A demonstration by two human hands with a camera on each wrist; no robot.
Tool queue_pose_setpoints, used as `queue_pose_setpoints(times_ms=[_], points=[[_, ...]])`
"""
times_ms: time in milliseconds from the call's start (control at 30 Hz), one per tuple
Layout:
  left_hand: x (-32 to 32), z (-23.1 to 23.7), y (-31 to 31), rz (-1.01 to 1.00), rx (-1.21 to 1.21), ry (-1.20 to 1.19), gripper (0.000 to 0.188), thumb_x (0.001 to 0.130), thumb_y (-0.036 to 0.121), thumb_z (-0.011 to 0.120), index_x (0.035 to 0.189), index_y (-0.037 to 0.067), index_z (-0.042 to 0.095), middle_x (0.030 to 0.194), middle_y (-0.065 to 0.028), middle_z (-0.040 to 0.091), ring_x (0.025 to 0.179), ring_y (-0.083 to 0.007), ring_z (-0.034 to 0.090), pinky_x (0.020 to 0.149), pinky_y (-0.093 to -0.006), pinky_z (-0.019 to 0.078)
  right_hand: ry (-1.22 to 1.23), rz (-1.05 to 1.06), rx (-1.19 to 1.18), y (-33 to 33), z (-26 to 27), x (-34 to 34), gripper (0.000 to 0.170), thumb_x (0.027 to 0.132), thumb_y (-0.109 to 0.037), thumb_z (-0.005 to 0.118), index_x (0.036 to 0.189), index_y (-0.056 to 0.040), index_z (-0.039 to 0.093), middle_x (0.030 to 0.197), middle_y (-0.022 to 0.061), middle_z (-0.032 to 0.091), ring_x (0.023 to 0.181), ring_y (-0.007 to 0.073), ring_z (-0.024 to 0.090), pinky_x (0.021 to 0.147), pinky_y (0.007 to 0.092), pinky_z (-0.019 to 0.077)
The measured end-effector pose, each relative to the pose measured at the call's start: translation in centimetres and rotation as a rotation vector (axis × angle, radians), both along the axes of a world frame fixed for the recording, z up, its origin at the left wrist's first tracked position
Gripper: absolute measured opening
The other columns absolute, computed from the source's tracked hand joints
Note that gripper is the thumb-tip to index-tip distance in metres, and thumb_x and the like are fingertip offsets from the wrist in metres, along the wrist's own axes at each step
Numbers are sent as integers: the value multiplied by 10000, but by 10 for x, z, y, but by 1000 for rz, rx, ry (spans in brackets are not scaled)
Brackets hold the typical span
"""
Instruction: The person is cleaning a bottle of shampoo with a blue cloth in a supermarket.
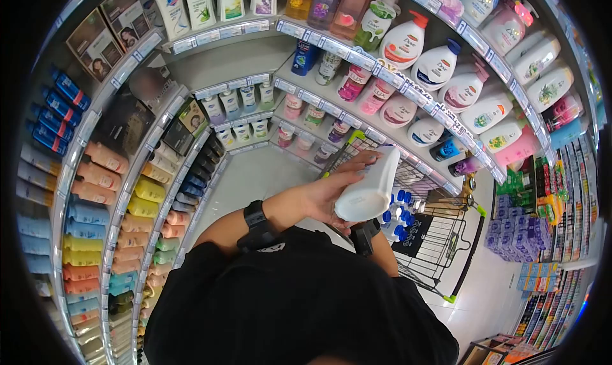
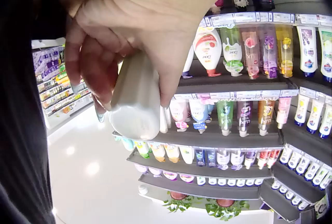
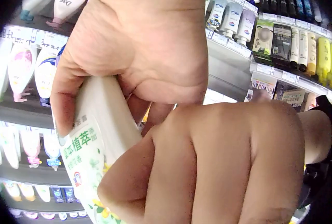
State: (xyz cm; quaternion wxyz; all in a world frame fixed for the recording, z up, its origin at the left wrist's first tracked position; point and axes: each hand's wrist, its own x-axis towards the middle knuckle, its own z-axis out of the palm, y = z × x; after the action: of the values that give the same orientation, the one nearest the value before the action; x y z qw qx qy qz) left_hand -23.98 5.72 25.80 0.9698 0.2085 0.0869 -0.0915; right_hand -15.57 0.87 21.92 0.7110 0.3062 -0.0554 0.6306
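Note:
A white plastic bottle with green lettering and yellow flowers on its label is held in front of my chest, tilted, its base toward me. My left hand grips it from the left side, fingers wrapped over the label side in the right wrist view. From the other side my right hand holds the bottle, thumb along one face and fingers behind. The head view mostly hides the right hand behind the bottle. Both wrists wear black straps.
A wire shopping cart with blue-capped bottles inside stands to my right. Curved shelves of pump bottles run ahead, and another shelf of colourful bottles lies left. Purple packs are stacked at far right.

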Motion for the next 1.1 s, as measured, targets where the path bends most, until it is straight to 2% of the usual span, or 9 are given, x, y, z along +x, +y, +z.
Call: queue_pose_setpoints(times_ms=[133,333,533,633,700,767,867,967,1100], points=[[0,-14,4,-64,-247,117,663,808,568,494,1239,74,394,962,-188,584,631,-300,608,524,-481,488,-58,-32,-64,-8,-5,8,464,704,-307,650,1082,-166,423,1057,4,477,1020,172,437,937,312,330],[-4,-14,4,-151,-126,-215,551,838,552,452,1195,133,435,831,-132,604,571,-276,614,402,-373,472,-58,-11,-108,-6,-7,5,476,699,-286,702,1084,-190,439,1030,4,512,995,184,470,918,341,363],[-2,-12,8,-159,-41,-261,699,804,697,317,983,74,578,579,-144,543,456,-254,520,470,-391,447,-597,-537,-401,4,-33,21,625,609,-348,782,1087,-159,427,974,29,516,923,206,513,824,366,453],[0,-16,13,-150,-126,-207,710,795,717,307,929,76,579,558,-122,514,411,-222,448,466,-375,390,-608,-545,-326,8,-34,30,619,599,-267,778,1100,-159,431,1011,19,524,1001,215,502,885,400,439],[-2,-9,12,-136,-182,-119,697,793,719,312,942,86,564,566,-104,503,413,-208,436,440,-347,344,-458,-311,-217,9,-49,39,601,596,-230,771,1097,-163,446,1038,11,528,1034,220,493,931,414,417],[-2,-10,14,-155,-214,-126,691,800,710,312,987,91,556,598,-104,520,420,-203,440,442,-343,349,-317,-304,-312,10,-68,41,576,600,-209,776,1087,-176,470,1066,9,538,1068,231,479,969,439,381],[2,-19,20,-215,-132,-400,594,847,635,322,1149,161,514,674,-82,527,486,-192,453,488,-375,418,-295,-297,-127,6,-61,38,468,661,-203,743,1063,-199,503,1084,12,557,1089,247,470,1000,469,335],[-5,-1,17,-119,-150,-91,485,844,517,461,1120,121,509,776,-98,563,537,-208,527,472,-365,433,-286,-212,73,-1,-11,24,179,828,-288,562,995,-231,534,1006,16,582,1095,261,465,1018,482,289],[-1,11,12,71,-114,120,419,836,417,534,1129,119,499,851,-122,591,653,-259,602,510,-410,508,-331,-127,74,0,-17,30,162,888,-354,443,902,-217,527,961,32,556,1049,271,476,981,490,325]])
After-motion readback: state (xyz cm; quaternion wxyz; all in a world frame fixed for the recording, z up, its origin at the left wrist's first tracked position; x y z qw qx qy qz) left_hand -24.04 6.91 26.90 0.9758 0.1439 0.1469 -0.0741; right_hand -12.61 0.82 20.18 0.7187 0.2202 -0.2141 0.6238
